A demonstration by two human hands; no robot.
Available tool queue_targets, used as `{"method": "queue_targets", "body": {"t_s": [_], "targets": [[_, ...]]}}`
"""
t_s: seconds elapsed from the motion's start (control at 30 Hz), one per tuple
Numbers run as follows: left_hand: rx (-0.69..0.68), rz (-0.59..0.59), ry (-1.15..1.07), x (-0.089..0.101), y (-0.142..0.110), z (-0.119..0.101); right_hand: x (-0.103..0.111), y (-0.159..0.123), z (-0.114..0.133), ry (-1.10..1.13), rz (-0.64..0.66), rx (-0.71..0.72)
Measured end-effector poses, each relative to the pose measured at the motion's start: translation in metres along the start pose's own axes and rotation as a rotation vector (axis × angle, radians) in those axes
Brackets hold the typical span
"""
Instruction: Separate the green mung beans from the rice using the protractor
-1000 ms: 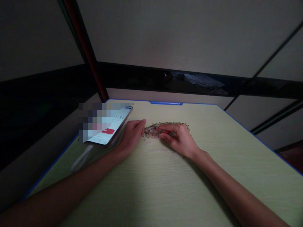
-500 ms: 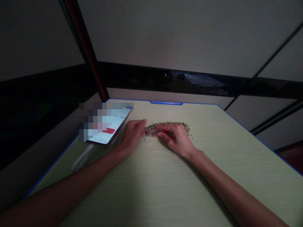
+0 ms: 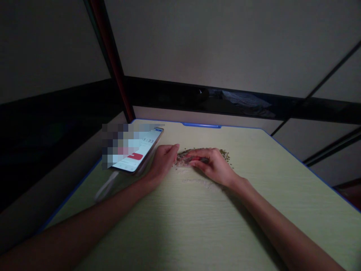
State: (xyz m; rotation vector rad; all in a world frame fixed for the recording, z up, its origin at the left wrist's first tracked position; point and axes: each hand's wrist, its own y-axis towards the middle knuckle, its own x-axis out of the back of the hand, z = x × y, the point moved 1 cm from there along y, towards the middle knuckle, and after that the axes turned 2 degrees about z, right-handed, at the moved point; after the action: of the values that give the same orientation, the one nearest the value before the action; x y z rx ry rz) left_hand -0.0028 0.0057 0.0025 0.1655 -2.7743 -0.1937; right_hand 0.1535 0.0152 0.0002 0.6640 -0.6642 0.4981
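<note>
The dark grains (image 3: 184, 153) are lying in one low, elongated patch on the tabletop (image 3: 175, 226), its long axis running sideways from the fingertips of the left hand (image 3: 161, 162) to just past the knuckles of the right hand (image 3: 216, 165). The grains are too small and too many to count, and no single direction is showing in them.

Two hands are working over the table. The left forearm is slanting in from the lower left, and its hand is bending inward at the patch's left end, fingers curling together and thumb pointing up and away; I cannot tell whether they are gripping anything. The right forearm is slanting in from the lower right, its hand reaching leftward over the patch, index finger and thumb arching with their tips close together; whether they are meeting or pinching a grain is unclear.

One pale streak (image 3: 201, 183) is running below the right hand's thumb, on the near side. One phone (image 3: 141, 150) is lying left of the left hand, slanting away to the right, with one white cable (image 3: 107, 185) looping from its near end.
</note>
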Motion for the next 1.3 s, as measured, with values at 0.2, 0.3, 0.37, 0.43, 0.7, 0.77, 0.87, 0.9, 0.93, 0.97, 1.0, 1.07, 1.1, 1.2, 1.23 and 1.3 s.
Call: {"method": "queue_targets", "body": {"t_s": [0.2,0.3,0.37,0.43,0.7,0.77,0.87,0.9,0.93,0.97,1.0,1.07,1.1,1.2,1.23,1.3], "targets": [[-0.017,-0.01,0.008,0.002,-0.001,0.002,0.005,-0.002,0.0,0.054,0.046,0.029],[-0.028,-0.044,-0.02,0.002,0.001,0.007,0.005,-0.002,0.001,0.067,0.056,0.036],[-0.019,-0.077,-0.041,0.003,0.002,0.009,0.005,-0.002,0.002,0.048,0.034,0.018],[-0.003,-0.114,-0.058,0.004,0.003,0.01,0.004,-0.002,0.001,0.02,-0.001,0.007],[0.05,-0.161,-0.079,0.004,0.001,0.005,-0.003,0.001,0.001,-0.073,-0.056,-0.046],[0.045,-0.153,-0.075,0.005,0.002,0.006,-0.005,0.003,0.002,-0.067,-0.049,-0.03],[0.041,-0.14,-0.045,0.005,0.004,0.01,-0.005,0.004,0.004,-0.016,-0.015,0.01],[0.04,-0.14,-0.041,0.005,0.004,0.011,-0.004,0.004,0.004,0.012,-0.002,0.021],[0.036,-0.14,-0.041,0.005,0.005,0.012,-0.004,0.004,0.004,0.041,0.01,0.028],[0.031,-0.142,-0.043,0.005,0.005,0.013,-0.003,0.004,0.003,0.067,0.018,0.029],[0.026,-0.142,-0.046,0.005,0.005,0.013,-0.002,0.004,0.003,0.09,0.028,0.027],[0.02,-0.138,-0.051,0.005,0.005,0.015,0.0,0.003,0.002,0.117,0.045,0.025],[0.02,-0.136,-0.052,0.005,0.005,0.015,0.0,0.003,0.002,0.122,0.053,0.025],[0.022,-0.133,-0.069,0.005,0.006,0.016,0.002,0.002,0.001,0.124,0.062,0.014],[0.024,-0.133,-0.075,0.005,0.006,0.016,0.003,0.001,0.0,0.124,0.063,0.003],[0.031,-0.134,-0.083,0.004,0.006,0.015,0.003,0.0,0.0,0.123,0.068,-0.021]]}}
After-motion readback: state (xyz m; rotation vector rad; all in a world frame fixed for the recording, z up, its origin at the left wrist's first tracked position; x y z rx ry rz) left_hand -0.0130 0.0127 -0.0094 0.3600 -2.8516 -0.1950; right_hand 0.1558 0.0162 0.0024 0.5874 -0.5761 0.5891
